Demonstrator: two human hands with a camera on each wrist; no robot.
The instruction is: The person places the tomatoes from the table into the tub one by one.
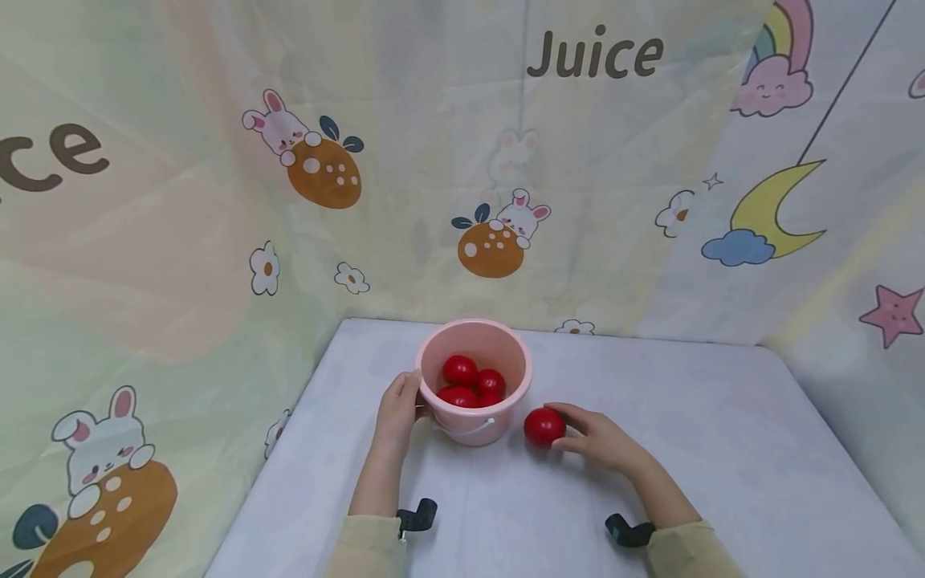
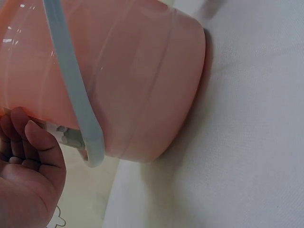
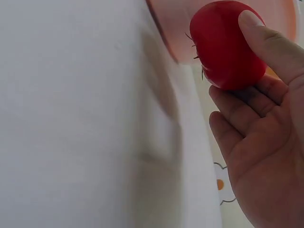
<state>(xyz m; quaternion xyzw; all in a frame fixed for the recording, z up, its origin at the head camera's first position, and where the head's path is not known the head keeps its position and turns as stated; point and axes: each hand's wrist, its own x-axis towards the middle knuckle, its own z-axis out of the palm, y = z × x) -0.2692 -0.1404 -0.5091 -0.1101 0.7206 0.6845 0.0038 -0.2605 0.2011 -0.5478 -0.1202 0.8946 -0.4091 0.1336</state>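
A pink bucket (image 1: 471, 424) with a pale handle (image 2: 76, 80) stands upright near the back of the table. Several red tomatoes (image 1: 460, 370) lie inside it. At the bucket's left side, my left hand (image 1: 398, 409) grips it near the rim, fingers curled in the left wrist view. Just right of the bucket, my right hand (image 1: 594, 437) holds another red tomato (image 3: 228, 45) between thumb and fingers. That tomato is raised over the table, lower than the bucket's rim, and thin dark sepals show on its side in the right wrist view.
A white cloth covers the table (image 1: 723, 433), whose far edge meets a printed curtain (image 1: 405, 144) with rabbits and flowers. More curtain hangs along the left and right sides. Black wrist cameras (image 1: 417, 515) sit on both forearms.
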